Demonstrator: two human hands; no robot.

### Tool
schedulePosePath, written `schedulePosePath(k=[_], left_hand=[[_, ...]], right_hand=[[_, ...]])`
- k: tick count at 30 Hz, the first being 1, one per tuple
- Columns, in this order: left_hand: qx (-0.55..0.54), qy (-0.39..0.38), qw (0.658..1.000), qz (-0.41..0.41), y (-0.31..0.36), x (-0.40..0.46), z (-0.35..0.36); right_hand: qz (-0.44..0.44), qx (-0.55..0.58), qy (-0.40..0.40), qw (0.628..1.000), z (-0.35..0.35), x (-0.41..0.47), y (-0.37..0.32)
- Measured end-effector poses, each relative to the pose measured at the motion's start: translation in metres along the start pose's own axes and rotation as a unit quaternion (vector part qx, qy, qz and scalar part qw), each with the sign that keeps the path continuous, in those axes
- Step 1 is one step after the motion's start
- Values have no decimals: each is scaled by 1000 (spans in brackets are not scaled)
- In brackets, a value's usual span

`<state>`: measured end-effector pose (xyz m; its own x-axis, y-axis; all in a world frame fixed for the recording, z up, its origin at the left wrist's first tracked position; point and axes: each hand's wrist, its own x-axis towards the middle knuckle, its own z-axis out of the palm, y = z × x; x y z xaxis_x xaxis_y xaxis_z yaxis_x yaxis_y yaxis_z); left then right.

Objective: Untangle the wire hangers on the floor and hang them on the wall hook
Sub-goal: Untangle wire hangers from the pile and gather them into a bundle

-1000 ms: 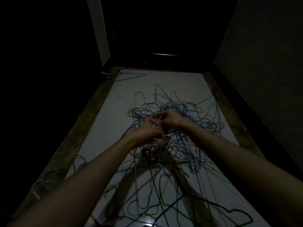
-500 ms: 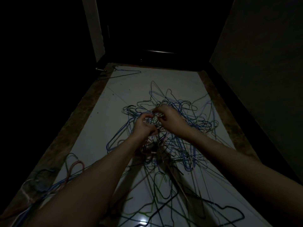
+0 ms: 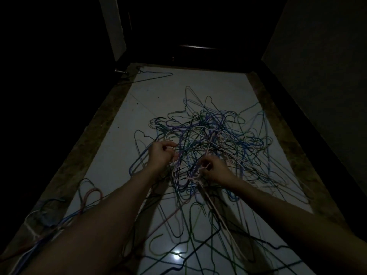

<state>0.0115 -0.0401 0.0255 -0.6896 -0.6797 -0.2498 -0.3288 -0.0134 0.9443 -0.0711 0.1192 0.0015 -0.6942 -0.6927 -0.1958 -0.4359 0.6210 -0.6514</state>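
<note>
A big tangle of wire hangers [image 3: 214, 135] in blue, green, purple, black and pink lies on the pale floor [image 3: 162, 96]. My left hand [image 3: 161, 154] grips wires at the pile's left edge, fingers curled round them. My right hand [image 3: 214, 168] pinches a pink hanger [image 3: 218, 211] whose long wire runs down toward me. Both hands sit at the near side of the tangle, a hand's width apart. No wall hook is visible in the dark.
A single dark hanger [image 3: 153, 76] lies alone at the far left by a doorway [image 3: 190, 32]. A smaller bunch of hangers [image 3: 59, 215] lies at the near left edge. A dark wall [image 3: 317, 76] runs along the right. A light reflection [image 3: 177, 253] glints on the floor.
My hands have drawn apart: the left went left, the right came down toward me, pulling the pink hanger out of the tangle. The view has tilted, showing more of the pile.
</note>
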Motion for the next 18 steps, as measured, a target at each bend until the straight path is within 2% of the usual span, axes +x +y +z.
schedulePosePath(k=[4, 7, 13, 18], left_hand=[[15, 8, 1000, 9, -4, 2, 4], [5, 0, 1000, 19, -3, 0, 0], [4, -4, 999, 32, 3, -6, -19], [-20, -5, 999, 32, 24, -7, -20]], right_hand=[[23, 18, -74, 997, 20, -1, 8], [22, -10, -65, 998, 27, -1, 11], [87, 37, -56, 994, 25, -8, 10], [104, 214, -67, 969, -10, -8, -9]])
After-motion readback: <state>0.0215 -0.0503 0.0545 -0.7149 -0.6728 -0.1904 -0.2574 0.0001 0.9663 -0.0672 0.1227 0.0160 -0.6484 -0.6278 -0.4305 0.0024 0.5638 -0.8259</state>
